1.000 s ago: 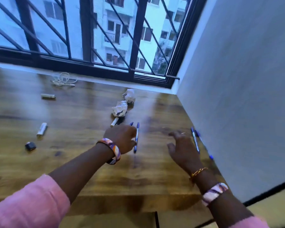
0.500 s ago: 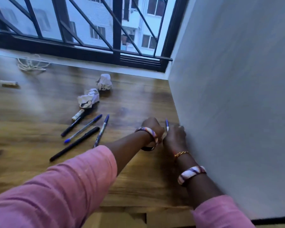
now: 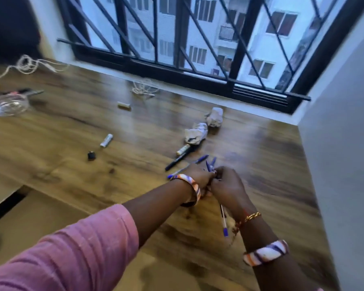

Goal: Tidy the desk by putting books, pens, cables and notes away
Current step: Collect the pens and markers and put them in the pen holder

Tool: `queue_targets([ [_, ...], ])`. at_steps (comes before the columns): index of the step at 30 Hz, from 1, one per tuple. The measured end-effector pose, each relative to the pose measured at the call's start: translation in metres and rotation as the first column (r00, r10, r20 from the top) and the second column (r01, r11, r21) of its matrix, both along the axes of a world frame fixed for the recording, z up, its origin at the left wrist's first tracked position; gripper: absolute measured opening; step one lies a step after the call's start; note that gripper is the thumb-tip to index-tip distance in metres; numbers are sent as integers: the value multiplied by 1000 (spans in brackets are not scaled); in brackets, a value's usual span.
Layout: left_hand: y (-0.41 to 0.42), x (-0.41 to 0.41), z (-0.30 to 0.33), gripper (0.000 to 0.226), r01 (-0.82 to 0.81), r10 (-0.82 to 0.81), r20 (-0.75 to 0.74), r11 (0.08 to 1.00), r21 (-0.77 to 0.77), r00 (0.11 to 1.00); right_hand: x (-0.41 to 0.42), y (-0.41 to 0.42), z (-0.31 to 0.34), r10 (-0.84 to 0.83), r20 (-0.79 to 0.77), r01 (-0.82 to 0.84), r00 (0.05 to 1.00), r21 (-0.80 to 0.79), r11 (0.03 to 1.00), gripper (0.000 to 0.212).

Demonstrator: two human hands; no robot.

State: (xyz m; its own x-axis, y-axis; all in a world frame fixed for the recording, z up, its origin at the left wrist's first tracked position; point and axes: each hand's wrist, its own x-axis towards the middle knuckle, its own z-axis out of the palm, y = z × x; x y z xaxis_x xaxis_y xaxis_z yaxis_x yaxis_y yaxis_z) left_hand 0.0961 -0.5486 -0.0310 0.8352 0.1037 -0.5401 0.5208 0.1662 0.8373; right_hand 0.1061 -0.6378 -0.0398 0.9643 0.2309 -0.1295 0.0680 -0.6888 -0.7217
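My left hand (image 3: 199,177) and my right hand (image 3: 227,185) meet over the wooden desk (image 3: 261,164), both curled round a small bunch of blue pens (image 3: 223,219). Blue caps stick up between the hands and one clear barrel hangs down below my right wrist. Just beyond my left hand a black marker (image 3: 178,159) and another blue pen (image 3: 200,159) lie on the desk. Two crumpled paper notes (image 3: 195,134) (image 3: 214,118) sit further back. A white cable (image 3: 144,88) is coiled near the window, and a second white cable (image 3: 27,65) lies at far left.
A grey wall (image 3: 340,143) bounds the desk on the right and a barred window (image 3: 177,49) runs along the back. Two small tubes (image 3: 106,140) (image 3: 124,106), a small black object (image 3: 91,155) and clear plastic (image 3: 7,103) lie to the left.
My right hand took the blue pens from beside the wall. Both hands then moved together to the left, towards the pens lying near the crumpled notes.
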Motion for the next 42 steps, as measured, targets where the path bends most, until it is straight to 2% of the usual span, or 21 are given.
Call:
queue_targets([
  [2, 30, -9, 10, 13, -99, 105, 61, 991, -95, 993, -4, 30, 14, 10, 115, -15, 993, 40, 999, 18],
  [5, 88, -30, 30, 22, -206, 242, 154, 954, -218, 958, -14, 88, 42, 84, 164, -129, 983, 288, 949, 17],
  [7, 143, -53, 35, 30, -249, 286, 201, 950, -190, 937, -28, 134, 54, 190, 36, -185, 981, 466, 865, 20],
  [9, 202, -81, 36, 32, -282, 309, 222, 948, -145, 925, -45, 180, 53, 331, -192, -131, 924, 653, 746, 31],
  [11, 270, -111, 33, 28, -361, 376, 246, 927, -104, 893, -60, 232, 46, 396, -317, -55, 862, 717, 695, 28],
  [13, 335, -142, 32, 25, -479, 471, 277, 877, -42, 837, -73, 282, 44, 376, -348, -3, 859, 731, 682, 25],
  [17, 434, -188, 43, 26, -627, 559, 364, 773, 97, 745, -96, 373, 56, 413, -318, 34, 854, 825, 564, 22],
  [23, 531, -230, 75, 27, -721, 527, 532, 642, 262, 663, -114, 480, 78, 453, -141, -130, 880, 847, 516, 20],
  [27, 598, -228, 84, 26, -754, 490, 589, 544, 369, 642, -103, 542, 85, 469, -22, -234, 883, 845, 480, 18],
  [30, 656, -218, 95, 26, -788, 486, 625, 441, 429, 612, -84, 598, 87, 474, 54, -291, 879, 848, 443, 18],
  [36, 783, -186, 128, 22, -774, 469, 637, 186, 606, 611, -33, 745, 97, 383, 245, -412, 891, 791, 452, 22],
  [39, 840, -170, 132, 18, -739, 480, 609, 134, 661, 632, -24, 820, 100, 378, 376, -526, 846, 703, 478, 21],
  [42, 886, -157, 123, 17, -699, 509, 556, 135, 702, 657, -25, 882, 100, 443, 410, -596, 797, 650, 471, 17],
])
